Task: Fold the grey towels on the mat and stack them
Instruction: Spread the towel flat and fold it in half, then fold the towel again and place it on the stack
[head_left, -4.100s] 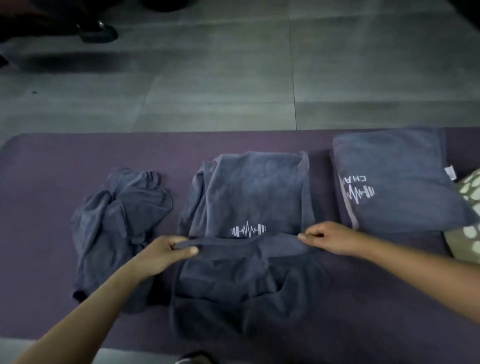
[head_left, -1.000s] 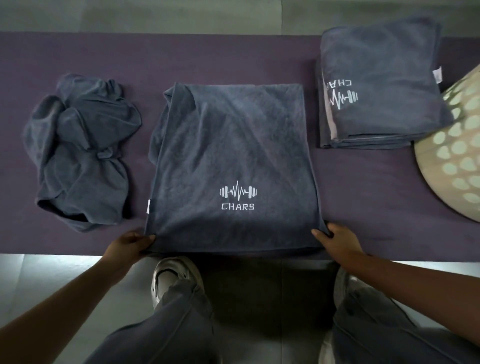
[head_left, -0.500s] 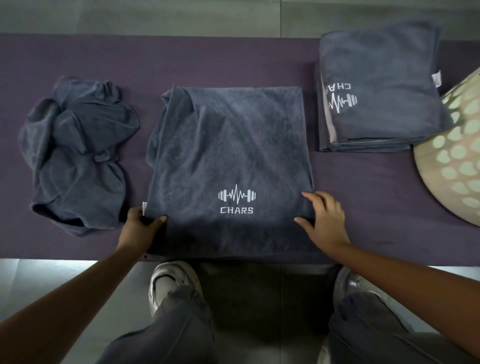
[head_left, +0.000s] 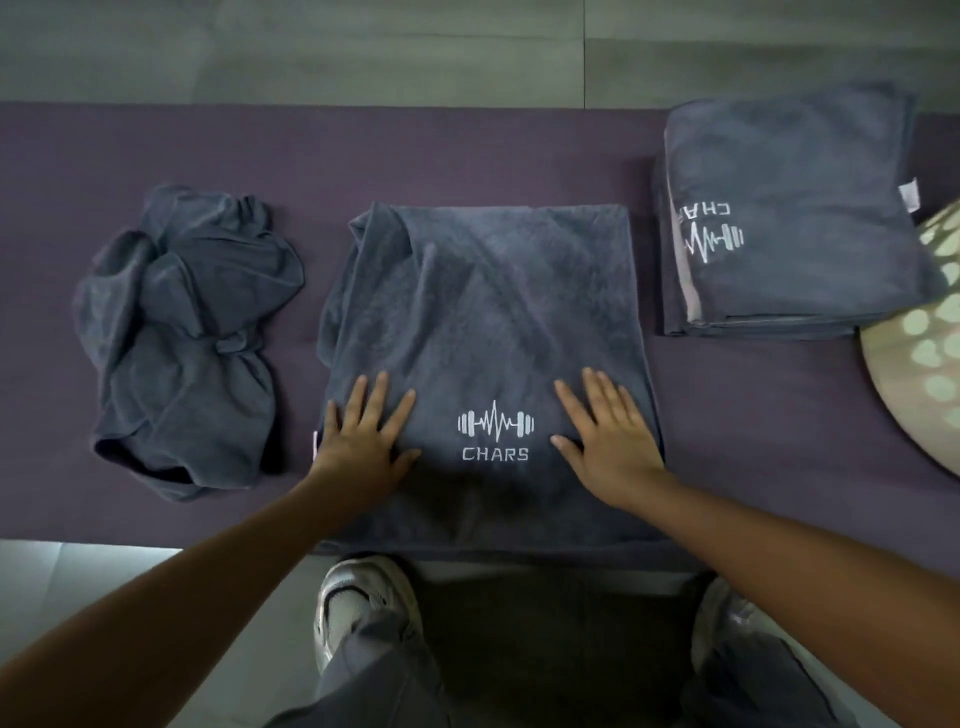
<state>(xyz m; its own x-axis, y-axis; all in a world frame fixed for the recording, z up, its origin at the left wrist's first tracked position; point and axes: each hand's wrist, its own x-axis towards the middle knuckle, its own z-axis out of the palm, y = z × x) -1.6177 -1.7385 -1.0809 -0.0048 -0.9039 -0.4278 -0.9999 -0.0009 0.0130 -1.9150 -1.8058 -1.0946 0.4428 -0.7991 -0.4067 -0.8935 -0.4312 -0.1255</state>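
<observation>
Head view, the only one here, looking down on the purple mat (head_left: 519, 156), and that mat is the landmark. Count the grey towel groups on it: three. At the mat's middle, reaching to its near edge, lies one folded towel (head_left: 483, 312), roughly square, its white barbell logo (head_left: 496, 423) and the word CHARS facing up. Both hands are on it, two of them, flat. The left hand (head_left: 363, 439) lies with straight, spread fingers on the towel's near-left part, palm down, holding nothing, simply pressing the cloth. The right hand (head_left: 608, 428) does the same on the near-right part, fingers straight, nothing clasped. The logo sits between the two hands.

Toward the mat's left end sits one crumpled towel (head_left: 182, 343), bunched and unfolded, apart from the middle towel. Toward the mat's far right rests the stack of folded towels (head_left: 795, 208); several layered edges show along its near side, but the exact number of towels in it is not clear. Its top towel shows one logo, turned sideways, and one small white tag at its right edge.

At the mat's right end one pale spotted cushion (head_left: 919, 353) comes into the picture, just beside the stack. Below the mat's near edge, two shoes show: the left shoe (head_left: 358, 603) is plain to see and the right shoe (head_left: 722, 618) is partly hidden.
</observation>
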